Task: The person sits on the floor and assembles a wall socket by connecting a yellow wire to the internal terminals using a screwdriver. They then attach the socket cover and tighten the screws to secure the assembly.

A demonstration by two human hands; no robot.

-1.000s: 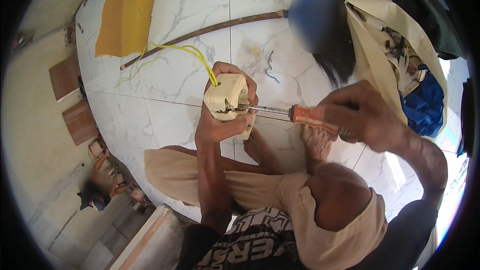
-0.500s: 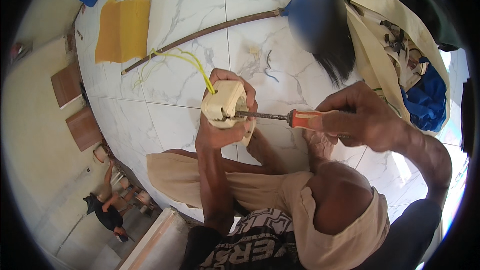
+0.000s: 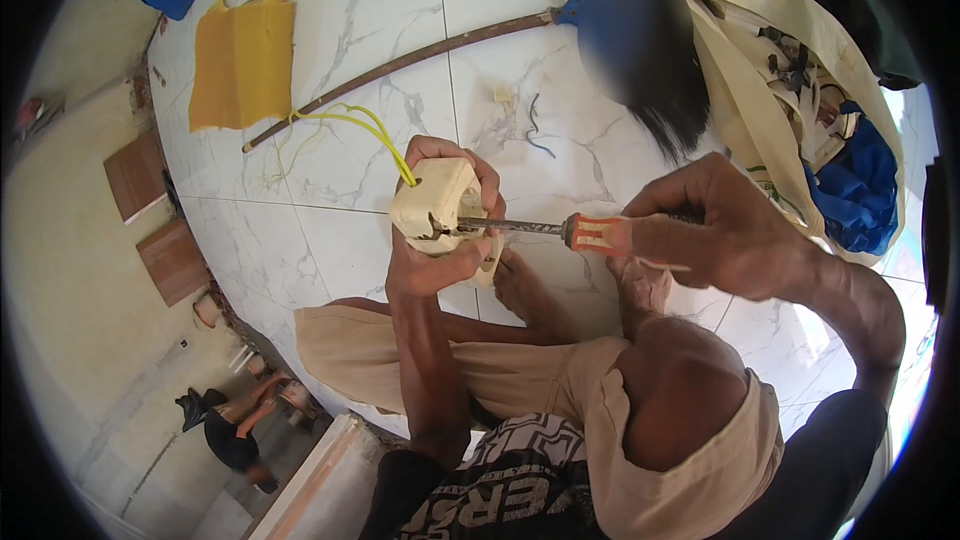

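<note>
My left hand (image 3: 430, 271) is wrapped round a cream plastic electrical housing (image 3: 425, 202), raised above my bent legs. Its near corner looks chipped and dark, and one side is hollow. Two yellow-green wires (image 3: 385, 132) come out of its top and trail to the left. In my right hand (image 3: 715, 240) is a screwdriver (image 3: 592, 233) with an orange and clear handle, gripped from the right. Its dark shaft lies level, with the tip inside the hollow side of the housing; what the tip touches is hidden.
Beyond my hands lie a broom (image 3: 420, 58), a yellow cloth (image 3: 242, 65) and a short blue wire piece (image 3: 537, 130) on marble-patterned tiles. An open cream bag (image 3: 740, 90) with blue cloth and odds and ends stands at right. Another person (image 3: 235, 430) works at far left.
Both hands, with the housing and screwdriver, have shifted slightly left. The housing has turned a little, and the screwdriver stays in it. The other person has changed posture.
</note>
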